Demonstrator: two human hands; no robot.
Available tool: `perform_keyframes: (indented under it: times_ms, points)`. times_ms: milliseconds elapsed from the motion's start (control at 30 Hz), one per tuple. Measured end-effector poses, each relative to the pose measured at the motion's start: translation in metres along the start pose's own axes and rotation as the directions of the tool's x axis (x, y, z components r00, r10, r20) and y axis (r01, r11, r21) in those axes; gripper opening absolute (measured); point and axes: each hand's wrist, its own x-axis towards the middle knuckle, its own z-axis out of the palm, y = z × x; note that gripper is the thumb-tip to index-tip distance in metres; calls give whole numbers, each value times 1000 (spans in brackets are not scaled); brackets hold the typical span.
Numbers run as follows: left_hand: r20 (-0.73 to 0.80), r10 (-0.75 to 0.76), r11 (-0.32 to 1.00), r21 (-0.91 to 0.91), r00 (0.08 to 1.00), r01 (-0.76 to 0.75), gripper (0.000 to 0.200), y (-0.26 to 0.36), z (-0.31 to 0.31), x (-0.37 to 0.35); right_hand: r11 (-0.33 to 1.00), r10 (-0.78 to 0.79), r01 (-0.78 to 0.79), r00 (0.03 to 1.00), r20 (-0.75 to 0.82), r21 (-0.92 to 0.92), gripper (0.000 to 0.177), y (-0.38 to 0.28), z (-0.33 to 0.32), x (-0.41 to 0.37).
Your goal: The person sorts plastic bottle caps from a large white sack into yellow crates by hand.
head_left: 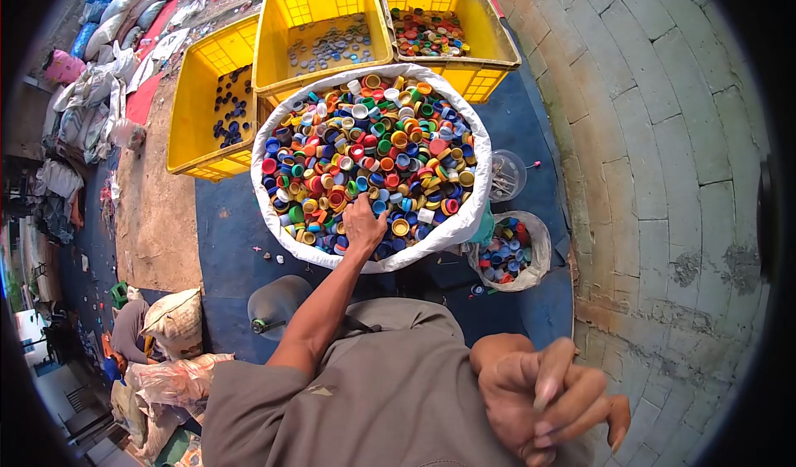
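Many coloured bottle caps (398, 137) fill a large round container lined with a white sack (477, 193). My left hand (363, 222) reaches to its near part. Its fingers are bent together among the caps, beside a blue cap (379, 207); what they grip is too small to make out. Raised close to the camera at the lower right, my right hand (547, 396) has loosely curled fingers spread apart, with nothing visible in them.
Behind the sack stand three yellow crates (186, 127), each holding some caps. To its right are a clear tub (518, 177) and a small sack of caps (541, 260). A clear bottle (278, 301) lies near my left arm. A brick wall (663, 177) borders the right.
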Motion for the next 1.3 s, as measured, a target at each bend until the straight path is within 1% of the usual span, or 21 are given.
perform_keyframes:
  times_ms: [133,233,267,333,400,433,467,500,533,567,600,633,667,733,833,867,967,1033,1067,1200,1300]
  points:
    - [61,1,998,57,998,-5,51,5,-2,1,982,64,-58,998,28,-179,57,16,-11,0]
    - [83,-14,995,97,996,6,51,1,5,3,945,150,-132,988,36,-301,56,30,-25,-8]
    - [50,25,996,90,998,-29,50,-1,7,3,926,154,-141,988,10,-349,53,34,-34,-16]
    - [-21,98,992,83,995,-96,48,-5,8,1,886,244,-175,963,111,-430,54,47,-53,-22]
    - [25,-15,983,-182,1000,19,44,-6,3,-1,799,285,-204,957,57,-565,55,71,-77,-46]
    - [58,-65,948,-309,996,80,41,-6,-2,-3,765,337,-218,937,88,-606,54,85,-93,-59]
    - [125,-141,885,-429,982,181,34,-6,-9,-4,589,459,-274,888,36,-760,49,93,-103,-73]
    - [269,-236,648,-673,934,358,32,-10,-15,-5,417,531,-274,847,-13,-867,45,104,-114,-84]
    - [431,-267,317,-805,862,501,31,-18,-21,-8,334,595,-302,802,-48,-893,48,117,-134,-102]
    - [584,-229,-58,-807,779,588,29,-24,-27,-11,212,666,-217,746,-21,-953,53,129,-160,-120]
    - [568,-183,-218,-819,802,531,22,-22,-40,-17,129,727,-147,686,-7,-981,55,139,-173,-131]
    - [575,-183,-284,-807,797,517,20,-25,-44,-23,52,783,-67,622,-1,-996,56,147,-183,-140]
    - [582,-183,-347,-792,792,501,17,-29,-48,-28,-24,842,-49,538,-47,-998,61,154,-194,-151]
    - [610,-162,-448,-746,776,493,11,-37,-54,-36,-33,879,38,477,-11,-999,64,167,-207,-165]
    - [664,-209,-549,-687,718,476,9,-39,-59,-47,-75,924,129,383,-20,-989,71,181,-217,-176]
    - [667,-232,-538,-694,707,478,10,-38,-60,-49,-89,933,154,360,-28,-984,72,186,-218,-178]
    - [652,-214,-439,-729,727,525,13,-39,-60,-56,-129,949,225,309,-55,-966,75,195,-217,-180]
    - [648,-187,-429,-730,738,532,15,-40,-59,-59,-179,956,302,280,-93,-936,76,199,-213,-179]
    - [650,-194,-422,-731,735,536,14,-41,-57,-60,-182,961,299,256,-105,-937,78,200,-213,-179]
    - [661,-236,-371,-739,712,563,15,-38,-59,-64,-146,964,347,262,-53,-927,77,203,-217,-183]
    - [669,-251,-327,-739,700,589,16,-35,-57,-64,-71,965,358,261,27,-931,77,202,-222,-185]
